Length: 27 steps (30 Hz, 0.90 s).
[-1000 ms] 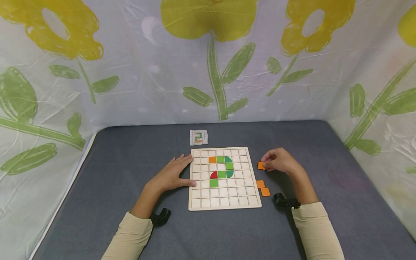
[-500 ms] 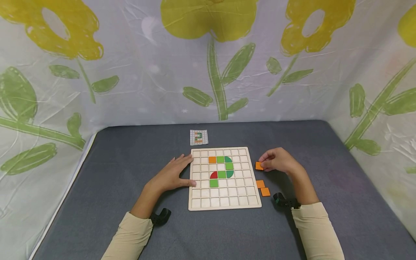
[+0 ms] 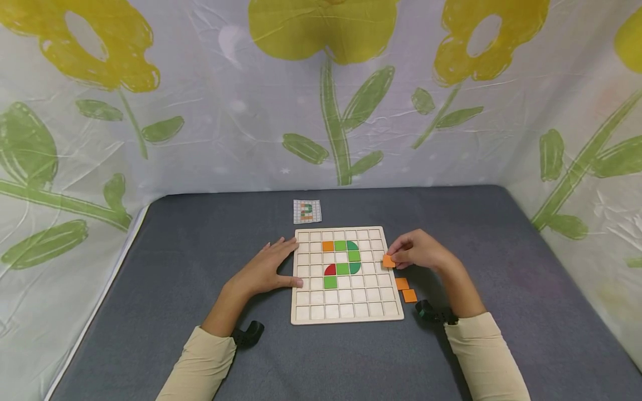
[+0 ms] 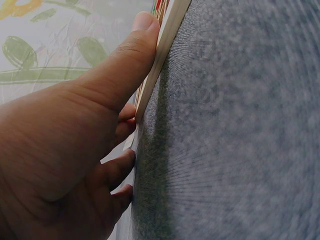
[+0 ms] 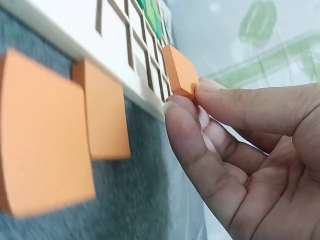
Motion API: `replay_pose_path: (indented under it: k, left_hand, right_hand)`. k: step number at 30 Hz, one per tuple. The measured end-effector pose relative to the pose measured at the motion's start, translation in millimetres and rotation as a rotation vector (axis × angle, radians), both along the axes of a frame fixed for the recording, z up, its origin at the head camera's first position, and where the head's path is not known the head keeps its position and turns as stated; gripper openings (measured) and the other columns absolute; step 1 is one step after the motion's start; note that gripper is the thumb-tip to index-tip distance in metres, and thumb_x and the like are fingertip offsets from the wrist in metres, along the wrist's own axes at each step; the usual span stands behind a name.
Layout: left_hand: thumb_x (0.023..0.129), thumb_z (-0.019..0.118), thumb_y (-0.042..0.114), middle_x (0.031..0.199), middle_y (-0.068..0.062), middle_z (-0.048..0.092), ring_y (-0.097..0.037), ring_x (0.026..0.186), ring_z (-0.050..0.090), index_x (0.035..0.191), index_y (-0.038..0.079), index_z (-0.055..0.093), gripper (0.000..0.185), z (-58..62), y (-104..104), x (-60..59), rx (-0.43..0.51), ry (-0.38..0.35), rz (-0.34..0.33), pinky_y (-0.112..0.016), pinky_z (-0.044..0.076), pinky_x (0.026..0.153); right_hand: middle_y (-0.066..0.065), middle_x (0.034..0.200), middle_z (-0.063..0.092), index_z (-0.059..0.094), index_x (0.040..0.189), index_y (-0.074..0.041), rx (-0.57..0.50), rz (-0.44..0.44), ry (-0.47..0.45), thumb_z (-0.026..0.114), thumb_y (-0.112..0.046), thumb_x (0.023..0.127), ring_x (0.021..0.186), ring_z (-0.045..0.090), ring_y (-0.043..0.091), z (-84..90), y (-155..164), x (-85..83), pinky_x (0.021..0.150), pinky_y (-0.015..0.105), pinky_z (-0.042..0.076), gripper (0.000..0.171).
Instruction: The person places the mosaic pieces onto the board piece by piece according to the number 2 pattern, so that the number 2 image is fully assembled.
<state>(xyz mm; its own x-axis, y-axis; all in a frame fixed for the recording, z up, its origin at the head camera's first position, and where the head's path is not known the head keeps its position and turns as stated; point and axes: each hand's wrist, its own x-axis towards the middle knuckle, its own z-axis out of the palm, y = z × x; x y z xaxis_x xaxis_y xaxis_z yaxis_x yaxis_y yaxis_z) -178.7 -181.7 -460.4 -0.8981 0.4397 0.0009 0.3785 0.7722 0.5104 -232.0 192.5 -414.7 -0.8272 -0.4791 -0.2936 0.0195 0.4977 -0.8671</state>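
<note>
Shift: right hand carries its orange tile leftward from the grey surface to the right edge of the wooden grid board; left hand unmoved.
Sleeves: cream cuffs at the bottom of the head view, each wrist bearing a dark camera mount, arms cut off by the frame.
Loose tiles: two orange squares lie on the surface just beside the board's right edge, apparently kept within easy reach.
Left hand: fingers straight, laid flat against the board's left edge, thumb along the rim in the wrist view, likely steadying it.
Right hand: thumb and fingers pinch the orange tile, tilted, over the board's right rim; target cell unclear.
Board: orange, green and red pieces fill middle cells.
Card: small pattern card beyond the board, print too small to read.
Backdrop: flower-printed sheet.
</note>
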Motion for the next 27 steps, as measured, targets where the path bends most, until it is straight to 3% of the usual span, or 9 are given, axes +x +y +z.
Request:
replay_pose_path:
  k: [8, 20, 27]
  left_hand:
    - [0.068, 0.064, 0.063, 0.145, -0.002, 0.027, -0.025, 0.134, 0.015, 0.143, 0.013, 0.028, 0.098, -2.9, -1.1, -2.8, -0.019, 0.014, -0.006, -0.048, 0.010, 0.107]
    - [0.068, 0.064, 0.064, 0.145, -0.004, 0.026, -0.026, 0.134, 0.015, 0.143, 0.012, 0.028, 0.098, -2.0, -0.2, -3.9, -0.037, -0.001, 0.003, -0.047, 0.009, 0.107]
    - [0.068, 0.065, 0.063, 0.145, -0.004, 0.026, -0.026, 0.134, 0.015, 0.143, 0.013, 0.027, 0.098, -1.9, -0.5, -2.8, -0.031, -0.004, 0.004, -0.048, 0.009, 0.107]
  right_hand:
    - [0.023, 0.084, 0.063, 0.062, 0.093, 0.012, -0.034, 0.068, -0.020, 0.059, 0.006, 0.083, 0.072, 0.061, 0.038, -2.4, -18.4, 4.5, 0.067, 0.046, 0.052, 0.012]
    - [0.015, 0.077, 0.063, 0.066, 0.086, 0.003, 0.000, 0.164, 0.035, 0.063, 0.002, 0.081, 0.068, 0.063, 0.033, 0.9, -44.4, 18.4, 0.063, 0.041, 0.053, 0.006]
    - [0.014, 0.073, 0.063, 0.067, 0.084, 0.001, -0.011, 0.225, 0.012, 0.063, 0.001, 0.081, 0.067, 0.063, 0.031, -5.9, -58.6, 23.4, 0.061, 0.041, 0.053, 0.005]
